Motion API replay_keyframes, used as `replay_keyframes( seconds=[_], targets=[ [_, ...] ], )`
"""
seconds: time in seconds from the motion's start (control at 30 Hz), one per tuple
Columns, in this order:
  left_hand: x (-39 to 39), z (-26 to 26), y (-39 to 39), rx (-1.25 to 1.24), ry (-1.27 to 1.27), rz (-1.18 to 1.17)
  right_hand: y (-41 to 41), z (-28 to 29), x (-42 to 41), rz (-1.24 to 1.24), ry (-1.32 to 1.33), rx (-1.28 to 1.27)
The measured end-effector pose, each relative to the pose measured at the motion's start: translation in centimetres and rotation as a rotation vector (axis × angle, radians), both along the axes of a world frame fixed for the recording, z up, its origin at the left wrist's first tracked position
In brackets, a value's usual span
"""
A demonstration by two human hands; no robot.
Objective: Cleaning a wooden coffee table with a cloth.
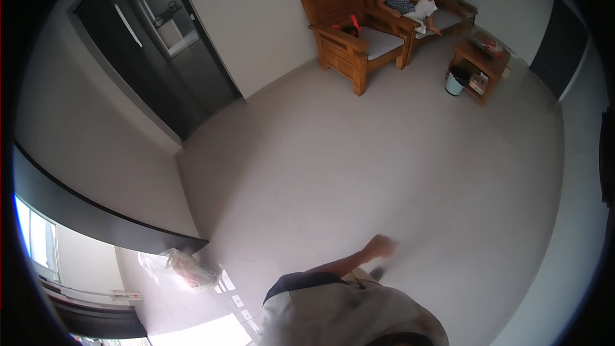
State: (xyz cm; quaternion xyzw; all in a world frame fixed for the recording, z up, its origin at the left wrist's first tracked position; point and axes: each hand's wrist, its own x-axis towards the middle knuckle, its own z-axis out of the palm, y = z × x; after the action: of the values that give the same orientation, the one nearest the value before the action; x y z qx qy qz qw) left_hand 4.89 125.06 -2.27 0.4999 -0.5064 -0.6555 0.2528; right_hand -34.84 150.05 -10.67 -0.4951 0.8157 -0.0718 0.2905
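My left hand (382,246) hangs over the tiled floor (365,173), in front of my body, with its arm reaching across from the left shoulder. It is blurred, so its fingers cannot be made out, and no object shows in it. A dark shoe or foot (377,273) shows just below it. My right hand is out of view. The grey shirt (326,312) on my body fills the lower middle of the picture.
A person (399,0) sits on a wooden sofa beside a wooden armchair (336,53). A low wooden table (490,65) and a bin (454,84) stand nearby. Dark sliding door (158,72) at upper left; clear plastic bag (190,269) on the floor at lower left.
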Motion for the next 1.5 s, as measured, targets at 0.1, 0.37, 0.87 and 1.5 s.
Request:
replay_keyframes(
  seconds=[0.1, 0.37, 0.87, 1.5],
  targets=[
    [-6.4, 19.0, -9.5, -0.127, 0.557, -0.050, -2.8, 0.5, -5.9, -0.034, 0.045, -0.009],
    [-19.2, 34.5, -21.0, -0.527, 1.804, -0.545, -37.1, 8.7, -9.2, -0.044, -0.130, -0.271],
    [-48.0, 37.0, -38.4, 0.061, 2.424, -1.112, -32.5, -1.4, -23.1, -0.848, -0.172, 0.195],
    [-71.7, 8.7, -85.4, -0.369, -0.199, -0.646, -93.2, 8.5, -61.1, -0.388, -0.275, -0.188]
  ],
)
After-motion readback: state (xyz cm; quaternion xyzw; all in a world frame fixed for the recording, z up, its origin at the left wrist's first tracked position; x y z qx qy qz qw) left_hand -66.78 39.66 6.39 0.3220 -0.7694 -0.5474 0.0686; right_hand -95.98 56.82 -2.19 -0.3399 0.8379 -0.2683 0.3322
